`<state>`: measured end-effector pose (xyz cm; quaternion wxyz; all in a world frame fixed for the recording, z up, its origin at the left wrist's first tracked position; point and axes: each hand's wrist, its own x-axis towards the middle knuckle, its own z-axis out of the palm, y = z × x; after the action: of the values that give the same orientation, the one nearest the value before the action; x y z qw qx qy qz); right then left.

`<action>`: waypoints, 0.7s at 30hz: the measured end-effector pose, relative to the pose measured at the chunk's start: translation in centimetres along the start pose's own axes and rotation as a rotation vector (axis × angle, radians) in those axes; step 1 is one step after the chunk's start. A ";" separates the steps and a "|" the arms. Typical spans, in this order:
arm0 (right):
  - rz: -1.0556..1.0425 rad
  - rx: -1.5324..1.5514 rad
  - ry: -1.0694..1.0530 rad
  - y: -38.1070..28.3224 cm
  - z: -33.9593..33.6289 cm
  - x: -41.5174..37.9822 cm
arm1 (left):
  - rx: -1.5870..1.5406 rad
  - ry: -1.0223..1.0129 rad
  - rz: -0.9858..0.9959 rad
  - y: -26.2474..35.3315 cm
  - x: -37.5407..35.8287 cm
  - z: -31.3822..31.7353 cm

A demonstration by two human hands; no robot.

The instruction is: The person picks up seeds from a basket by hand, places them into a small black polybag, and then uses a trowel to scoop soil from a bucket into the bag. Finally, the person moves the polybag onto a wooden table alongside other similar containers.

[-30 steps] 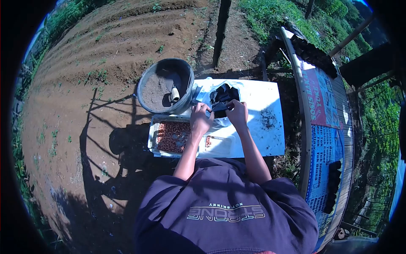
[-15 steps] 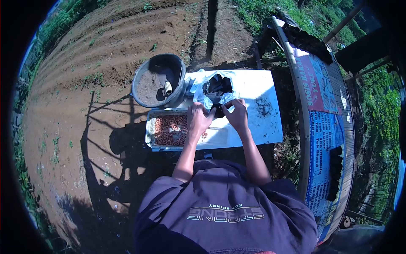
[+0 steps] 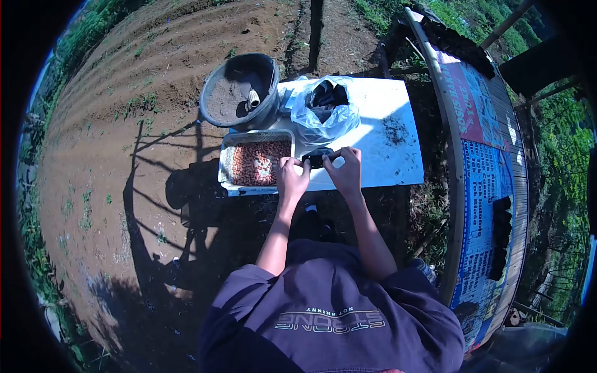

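Between my two hands, near the front edge of the white table (image 3: 388,165), is a small black pouch-like piece (image 3: 318,160). My left hand (image 3: 292,178) pinches its left end and my right hand (image 3: 345,173) pinches its right end. Just beyond it stands a clear plastic bag (image 3: 324,127) with dark pieces inside its open mouth. To the left of my left hand lies a pale basket (image 3: 227,163) holding many reddish-brown kernels (image 3: 252,163).
A dark tub (image 3: 271,110) of soil-like material with a light-coloured object in it stands at the table's back left. A bamboo-edged stand with a printed banner (image 3: 476,205) rises on the right. Bare soil lies left.
Both hands have drawn back from the plastic bag towards the table's front edge with the black piece between them. The view has shifted, so the table sits higher in it.
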<state>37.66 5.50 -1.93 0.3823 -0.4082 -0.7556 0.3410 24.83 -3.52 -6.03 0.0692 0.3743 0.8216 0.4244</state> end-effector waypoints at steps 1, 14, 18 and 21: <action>-0.011 -0.031 -0.030 -0.4 0.3 -0.7 | 0.005 -0.001 -0.046 -0.5 -0.9 -0.6; -0.219 -0.232 -0.031 -4.5 5.3 -1.4 | -0.047 0.091 0.123 -3.4 0.7 -6.9; -0.250 -0.224 0.000 -5.1 8.8 -0.5 | -0.060 0.067 0.135 -5.3 3.2 -9.3; -0.246 -0.251 0.019 -6.3 12.4 0.3 | -0.081 0.082 0.191 -8.2 5.8 -10.8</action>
<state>24.69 0.53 -2.45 0.3744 -0.3604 -0.8329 0.1904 11.48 -9.55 -4.14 0.0098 0.4301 0.7666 0.4767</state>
